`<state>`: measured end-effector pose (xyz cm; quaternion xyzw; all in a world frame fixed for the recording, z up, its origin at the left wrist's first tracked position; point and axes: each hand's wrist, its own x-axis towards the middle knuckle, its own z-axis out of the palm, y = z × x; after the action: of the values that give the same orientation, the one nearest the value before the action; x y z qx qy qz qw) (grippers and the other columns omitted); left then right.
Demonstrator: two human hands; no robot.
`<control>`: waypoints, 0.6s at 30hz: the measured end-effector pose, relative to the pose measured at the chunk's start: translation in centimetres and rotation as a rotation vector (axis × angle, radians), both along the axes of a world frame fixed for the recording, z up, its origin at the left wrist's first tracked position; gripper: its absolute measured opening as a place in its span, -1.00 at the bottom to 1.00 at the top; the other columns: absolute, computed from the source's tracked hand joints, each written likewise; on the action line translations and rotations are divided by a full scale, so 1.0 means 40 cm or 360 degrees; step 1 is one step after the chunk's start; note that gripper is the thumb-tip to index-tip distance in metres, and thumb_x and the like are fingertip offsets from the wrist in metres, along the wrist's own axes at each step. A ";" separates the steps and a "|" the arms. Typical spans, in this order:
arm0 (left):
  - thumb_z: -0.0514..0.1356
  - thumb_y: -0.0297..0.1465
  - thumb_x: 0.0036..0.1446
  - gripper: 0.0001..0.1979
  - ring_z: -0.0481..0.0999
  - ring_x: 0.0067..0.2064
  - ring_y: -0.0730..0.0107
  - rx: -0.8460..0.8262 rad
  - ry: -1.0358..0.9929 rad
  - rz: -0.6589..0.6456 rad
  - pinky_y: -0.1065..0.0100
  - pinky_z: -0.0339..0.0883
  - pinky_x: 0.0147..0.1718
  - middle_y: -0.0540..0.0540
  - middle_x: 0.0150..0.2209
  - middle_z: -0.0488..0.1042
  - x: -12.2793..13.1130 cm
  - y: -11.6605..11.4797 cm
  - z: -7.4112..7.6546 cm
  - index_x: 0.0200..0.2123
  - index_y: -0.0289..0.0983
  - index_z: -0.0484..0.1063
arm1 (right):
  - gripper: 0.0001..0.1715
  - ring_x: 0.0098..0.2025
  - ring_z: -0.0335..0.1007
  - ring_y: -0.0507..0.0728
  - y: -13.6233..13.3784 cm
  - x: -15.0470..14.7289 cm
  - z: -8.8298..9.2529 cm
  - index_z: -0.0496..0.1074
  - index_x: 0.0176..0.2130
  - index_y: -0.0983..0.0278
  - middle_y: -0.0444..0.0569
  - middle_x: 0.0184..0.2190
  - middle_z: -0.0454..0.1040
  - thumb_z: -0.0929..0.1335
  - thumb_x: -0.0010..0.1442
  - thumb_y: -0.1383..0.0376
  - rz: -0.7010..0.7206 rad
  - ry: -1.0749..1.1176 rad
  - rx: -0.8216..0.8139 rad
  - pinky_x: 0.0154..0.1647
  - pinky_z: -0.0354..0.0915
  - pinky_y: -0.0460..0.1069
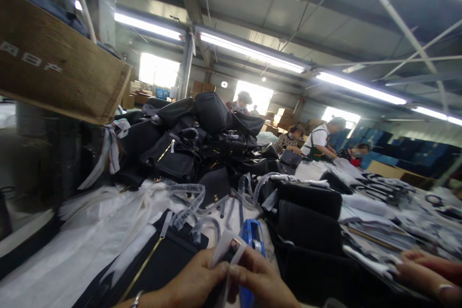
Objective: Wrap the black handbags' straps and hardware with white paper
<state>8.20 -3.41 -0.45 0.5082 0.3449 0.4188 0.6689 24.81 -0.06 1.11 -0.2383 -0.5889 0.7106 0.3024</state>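
Note:
My left hand (pixel 197 276) and my right hand (pixel 260 276) meet at the bottom centre, thumbs side by side, pinching a piece of white wrapping (pixel 224 246). A small gold-coloured metal part (pixel 235 244) shows inside the wrapping, between the fingers. What lies beneath my hands is mostly hidden. Just behind my right hand is a blue tape dispenser (pixel 252 236). To the left, a black bag (pixel 153 255) with a gold zipper lies flat, its handles wrapped in clear film.
Black bags (pixel 212 144) are heaped across the back. White sheets (pixel 90 236) cover the left side; black bags (pixel 306 226) stand in a row at right. Another person's hands (pixel 426 269) reach in at lower right. A brown fabric box (pixel 57 57) hangs upper left. Several people work behind.

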 end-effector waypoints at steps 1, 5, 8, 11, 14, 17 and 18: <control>0.20 0.06 0.03 -0.47 0.37 -0.48 0.41 0.0002 -0.0011 -0.0011 0.42 0.16 -0.48 -0.10 -0.48 0.47 0.000 0.001 -0.005 -0.35 -0.35 0.47 | -0.46 -0.53 0.36 -0.01 0.002 0.000 -0.004 0.46 -0.11 0.36 -0.08 -0.45 0.45 0.49 0.07 0.03 0.0029 0.0021 -0.0005 -0.49 0.21 -0.13; 0.19 0.03 0.05 -0.49 0.41 -0.49 0.39 -0.0039 -0.0043 -0.0015 0.41 0.19 -0.47 -0.10 -0.51 0.45 0.003 0.007 -0.024 -0.35 -0.37 0.44 | -0.48 -0.54 0.39 0.01 0.016 -0.003 -0.024 0.43 -0.12 0.36 -0.08 -0.47 0.44 0.51 0.05 0.07 0.0157 0.0129 -0.0031 -0.50 0.29 -0.10; 0.17 -0.05 0.09 -0.56 0.43 -0.50 0.39 -0.0054 -0.0027 0.0028 0.38 0.24 -0.46 -0.08 -0.52 0.44 0.009 0.007 -0.023 -0.34 -0.36 0.42 | -0.51 -0.54 0.39 0.02 0.024 -0.007 -0.031 0.42 -0.15 0.39 -0.08 -0.51 0.42 0.51 0.06 0.10 0.0155 0.0159 -0.0041 -0.50 0.31 -0.09; 0.14 -0.12 0.12 -0.63 0.41 -0.53 0.41 -0.0054 0.0052 0.0094 0.39 0.24 -0.49 -0.06 -0.52 0.43 0.016 0.003 -0.007 -0.30 -0.35 0.43 | -0.55 -0.57 0.38 0.03 0.023 -0.012 -0.027 0.41 -0.16 0.39 -0.08 -0.55 0.42 0.50 0.08 0.15 0.0122 0.0160 -0.0016 -0.54 0.30 -0.09; 0.13 -0.20 0.09 -0.70 0.38 -0.55 0.43 -0.0115 0.0114 0.0123 0.40 0.22 -0.51 -0.04 -0.52 0.42 0.017 -0.001 0.012 -0.30 -0.34 0.45 | -0.57 -0.57 0.38 0.04 0.020 -0.016 -0.015 0.40 -0.15 0.37 -0.08 -0.52 0.45 0.50 0.04 0.21 0.0075 0.0165 -0.0034 -0.54 0.31 -0.07; 0.13 -0.31 -0.01 -0.75 0.37 -0.55 0.45 -0.0157 0.0077 0.0049 0.40 0.21 -0.51 -0.05 -0.51 0.42 0.008 -0.002 0.028 -0.31 -0.35 0.46 | -0.59 -0.57 0.41 0.07 0.018 -0.016 0.003 0.38 -0.19 0.35 -0.05 -0.49 0.49 0.51 -0.02 0.28 0.0015 0.0139 -0.0081 -0.54 0.28 -0.07; 0.12 -0.37 -0.06 -0.73 0.37 -0.54 0.44 -0.0161 0.0030 -0.0002 0.40 0.21 -0.50 -0.05 -0.50 0.42 0.004 -0.003 0.033 -0.27 -0.36 0.46 | -0.61 -0.57 0.40 0.07 0.018 -0.016 0.010 0.38 -0.21 0.35 -0.05 -0.50 0.49 0.50 -0.03 0.29 0.0000 0.0123 -0.0084 -0.55 0.27 -0.07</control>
<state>8.36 -3.52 0.89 0.4778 0.3718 0.3956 0.6906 24.18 0.67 1.50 -0.2184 -0.5579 0.7346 0.3184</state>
